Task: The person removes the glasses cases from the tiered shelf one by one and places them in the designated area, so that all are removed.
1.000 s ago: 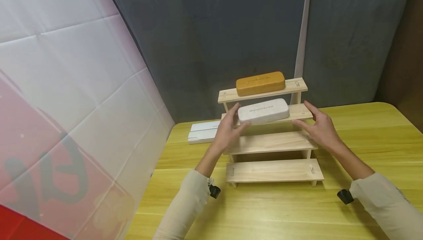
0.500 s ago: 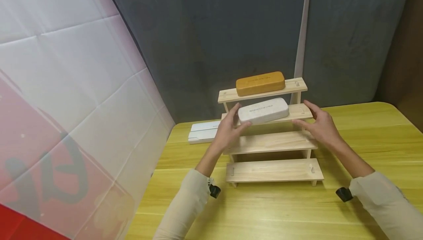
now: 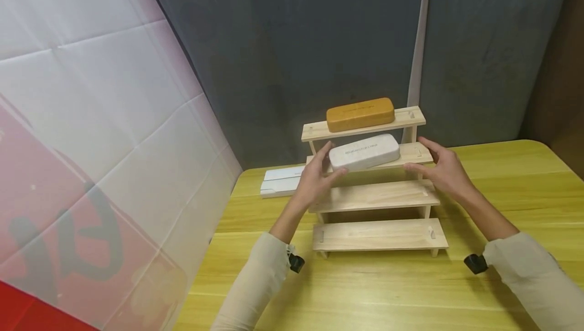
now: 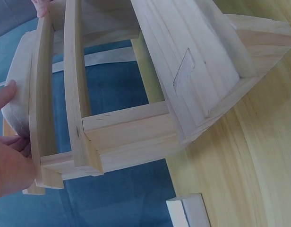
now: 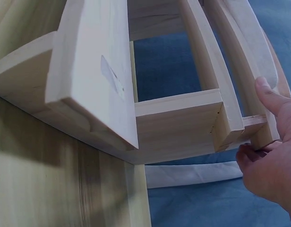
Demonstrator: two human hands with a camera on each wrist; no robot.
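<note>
A four-tier wooden step shelf stands on a yellow table. An orange case lies on its top tier. A white case lies on the second tier, slightly askew. My left hand pinches the white case's left end, a finger behind it and the thumb at its front. In the left wrist view my left hand touches the pale case beside the shelf frame. My right hand rests with relaxed fingers at the second tier's right end. Its thumb lies along a plank in the right wrist view.
A flat white box lies on the table behind the shelf's left side. A grey curtain hangs close behind, and a white and pink cloth slopes along the left. The table's edge curves away at the far right.
The white case has slid slightly back and to the right on the second tier. My right hand has moved a little closer to the shelf's end.
</note>
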